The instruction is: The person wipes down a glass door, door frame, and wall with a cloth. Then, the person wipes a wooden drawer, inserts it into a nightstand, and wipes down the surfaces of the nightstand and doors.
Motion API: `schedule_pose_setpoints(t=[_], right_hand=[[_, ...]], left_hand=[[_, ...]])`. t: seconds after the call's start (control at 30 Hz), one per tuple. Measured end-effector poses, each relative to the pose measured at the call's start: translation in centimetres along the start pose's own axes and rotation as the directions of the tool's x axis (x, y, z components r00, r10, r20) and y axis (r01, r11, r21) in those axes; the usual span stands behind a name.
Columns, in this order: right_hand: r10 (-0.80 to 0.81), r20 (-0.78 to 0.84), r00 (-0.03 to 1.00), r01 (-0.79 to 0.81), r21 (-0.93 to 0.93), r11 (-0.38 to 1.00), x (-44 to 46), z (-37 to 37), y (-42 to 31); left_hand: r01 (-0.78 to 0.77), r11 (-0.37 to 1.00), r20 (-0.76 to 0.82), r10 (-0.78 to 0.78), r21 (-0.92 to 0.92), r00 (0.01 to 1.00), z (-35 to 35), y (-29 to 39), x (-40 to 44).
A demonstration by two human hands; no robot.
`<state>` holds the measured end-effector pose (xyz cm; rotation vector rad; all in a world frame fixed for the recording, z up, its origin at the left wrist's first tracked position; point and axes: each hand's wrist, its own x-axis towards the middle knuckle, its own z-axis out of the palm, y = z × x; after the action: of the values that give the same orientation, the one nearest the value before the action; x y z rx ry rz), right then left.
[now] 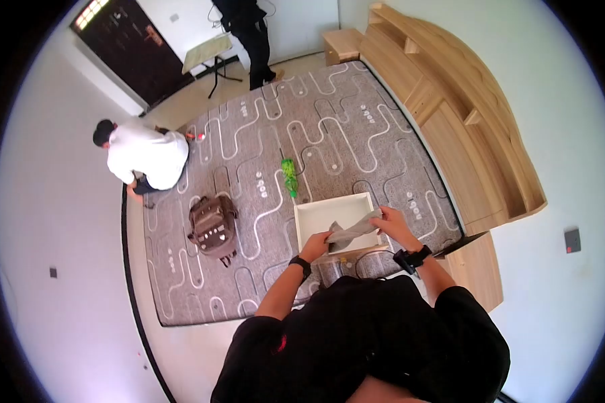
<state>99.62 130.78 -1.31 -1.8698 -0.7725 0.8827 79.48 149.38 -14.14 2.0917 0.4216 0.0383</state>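
A crumpled grey cloth stretches between my two hands, above a white-bottomed drawer that lies on the mattress. My left hand grips the cloth's lower left end, near the drawer's front edge. At the upper right end, my right hand pinches the cloth over the drawer's right side. Both hands are closed on it. Part of the drawer's inside is hidden behind the cloth.
A patterned mattress fills the middle, carrying a brown backpack and a green bottle. A wooden headboard borders the right. A person in white sits on the left edge; another in dark clothes stands beyond.
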Motion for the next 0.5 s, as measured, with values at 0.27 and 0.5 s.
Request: schedule_pose_setpoints(t=[0.27, 0.5], right_hand=[[-0.149, -0.196, 0.969, 0.189, 0.203, 0.961, 1.2, -2.8, 1.9], [0.002, -0.063, 0.998, 0.016, 0.285, 0.959, -0.5, -1.6, 7.6]], left_hand=[[-0.255, 0.917, -0.092, 0.295, 0.307, 0.951, -4.2, 6.1, 3.3], [0.011, 0.979, 0.345, -0.083, 0.204, 0.935, 1.2, -0.7, 0.5]])
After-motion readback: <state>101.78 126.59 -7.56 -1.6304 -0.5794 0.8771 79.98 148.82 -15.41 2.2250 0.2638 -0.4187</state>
